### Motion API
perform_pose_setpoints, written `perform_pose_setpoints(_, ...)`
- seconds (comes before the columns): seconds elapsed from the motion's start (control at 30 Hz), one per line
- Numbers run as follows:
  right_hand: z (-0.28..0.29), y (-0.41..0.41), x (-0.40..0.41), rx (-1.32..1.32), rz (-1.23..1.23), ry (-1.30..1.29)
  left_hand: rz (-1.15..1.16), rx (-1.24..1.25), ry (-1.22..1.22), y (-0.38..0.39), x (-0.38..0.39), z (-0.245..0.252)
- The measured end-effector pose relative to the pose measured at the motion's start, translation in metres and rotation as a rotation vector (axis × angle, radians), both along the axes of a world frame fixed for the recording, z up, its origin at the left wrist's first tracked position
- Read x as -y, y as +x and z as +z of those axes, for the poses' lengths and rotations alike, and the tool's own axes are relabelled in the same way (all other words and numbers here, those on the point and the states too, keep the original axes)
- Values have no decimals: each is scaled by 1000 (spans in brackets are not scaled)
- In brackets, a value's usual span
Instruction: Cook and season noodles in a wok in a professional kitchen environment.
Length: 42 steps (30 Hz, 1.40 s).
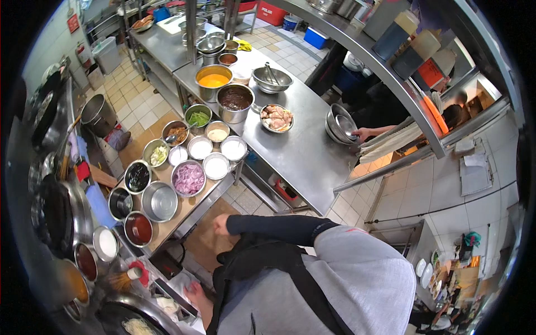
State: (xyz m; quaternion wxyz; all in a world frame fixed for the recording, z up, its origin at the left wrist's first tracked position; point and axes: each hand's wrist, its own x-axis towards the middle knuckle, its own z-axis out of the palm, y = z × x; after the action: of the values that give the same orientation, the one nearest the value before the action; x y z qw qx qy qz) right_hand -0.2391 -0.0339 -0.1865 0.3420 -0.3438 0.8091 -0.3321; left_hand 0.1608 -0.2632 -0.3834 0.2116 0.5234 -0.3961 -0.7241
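Observation:
My right hand (pixel 221 224), at the end of a black sleeve, hangs over the floor beside the ingredient counter. Its fingers look curled, and nothing shows in them. Lower down, my left hand (pixel 197 293) is against a whitish cloth (pixel 182 279) at the stove's edge; whether it grips the cloth is unclear. Near it a wok (pixel 113 312) contains pale noodle-like strands (pixel 138 326). A bamboo brush (pixel 121 280) lies by the wok. On the counter stand a pot of red sauce (pixel 138 228), a metal pot (pixel 159 201) and a bowl of sliced red onion (pixel 188 178).
A steel table (pixel 289 155) holds a bowl of raw meat (pixel 277 118), a pot of dark sauce (pixel 235 102) and a pot of orange liquid (pixel 213 78). Another person's hand (pixel 363 134) touches stacked metal bowls (pixel 341 123). A large wok (pixel 52 213) sits at left.

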Motion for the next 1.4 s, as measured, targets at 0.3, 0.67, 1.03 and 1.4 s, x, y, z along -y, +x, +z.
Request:
perform_pose_setpoints(0.3,6,119,135,-258,414,152,151,-221,495,-57,-16,89)
perform_pose_setpoints(0.67,-38,198,198,-39,787,85,689,-206,369,-91,-47,136)
perform_pose_setpoints(1.03,-29,216,260,6,1120,419,1153,-578,675,-115,-22,197)
perform_pose_setpoints(1.4,64,223,247,-41,2076,48,184,783,37,-86,-130,63)
